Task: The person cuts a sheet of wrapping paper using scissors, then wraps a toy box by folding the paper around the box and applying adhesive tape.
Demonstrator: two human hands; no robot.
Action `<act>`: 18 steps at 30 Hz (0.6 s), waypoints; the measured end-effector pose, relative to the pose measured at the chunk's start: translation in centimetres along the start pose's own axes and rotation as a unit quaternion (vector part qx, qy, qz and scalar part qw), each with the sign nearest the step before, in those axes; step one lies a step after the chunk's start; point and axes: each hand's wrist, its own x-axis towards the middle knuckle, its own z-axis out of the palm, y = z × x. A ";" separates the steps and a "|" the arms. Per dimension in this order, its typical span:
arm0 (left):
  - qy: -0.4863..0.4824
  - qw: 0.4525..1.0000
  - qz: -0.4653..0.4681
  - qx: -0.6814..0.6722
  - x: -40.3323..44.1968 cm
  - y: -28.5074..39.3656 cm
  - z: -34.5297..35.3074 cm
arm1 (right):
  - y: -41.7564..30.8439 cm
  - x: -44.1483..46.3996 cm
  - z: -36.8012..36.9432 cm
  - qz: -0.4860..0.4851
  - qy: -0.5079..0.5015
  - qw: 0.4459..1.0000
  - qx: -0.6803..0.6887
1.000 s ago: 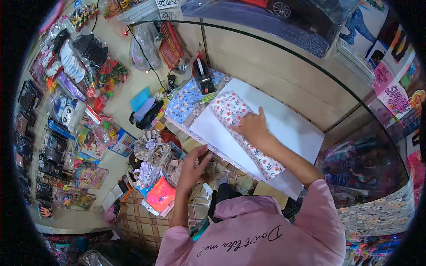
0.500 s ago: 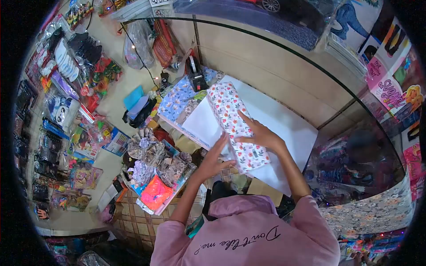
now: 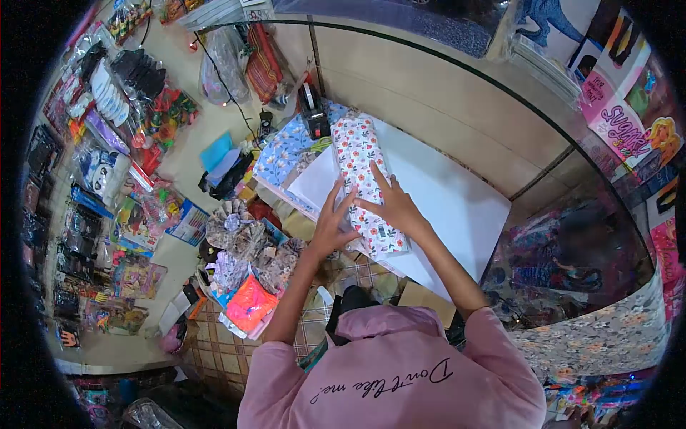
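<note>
A long box wrapped in white paper with red and orange flowers (image 3: 359,146) lies on a white sheet (image 3: 457,193) over the counter. My left hand (image 3: 332,225) is at the box's left side, fingers stretched along its edge and thumb apart. Across the top and right side of the box rests my right hand (image 3: 396,209), its fingers spread flat. Neither hand is wrapped round the box. Beyond the box's far end stands a black tape dispenser (image 3: 313,114), and blue flowered paper (image 3: 282,154) lies to its left.
A curved glass edge (image 3: 443,53) runs round the back and right. To the left are crumpled fabric bundles (image 3: 243,236), a bright pink-orange packet (image 3: 251,304) and a wall side hung with packaged toys (image 3: 143,222). A cardboard piece (image 3: 426,304) is near my body.
The box has turned more upright in view and shifted a little left and away from me. Both hands have moved with it, staying against its sides and top.
</note>
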 end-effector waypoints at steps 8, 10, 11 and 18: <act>0.195 0.977 -0.037 -0.081 -4.2 -1.2 5.9 | 1.9 0.0 1.0 -0.046 0.043 0.998 0.024; 0.197 0.978 -0.018 -0.068 -3.9 -0.6 5.3 | 0.1 -3.2 0.0 -0.083 0.175 0.978 0.083; 0.197 0.978 -0.008 -0.061 -3.7 -0.1 4.8 | -0.2 -4.9 -0.6 -0.123 0.243 0.958 0.094; 0.041 0.997 0.003 0.064 -1.6 1.1 1.0 | -0.5 -14.8 3.5 -0.152 0.126 0.956 0.218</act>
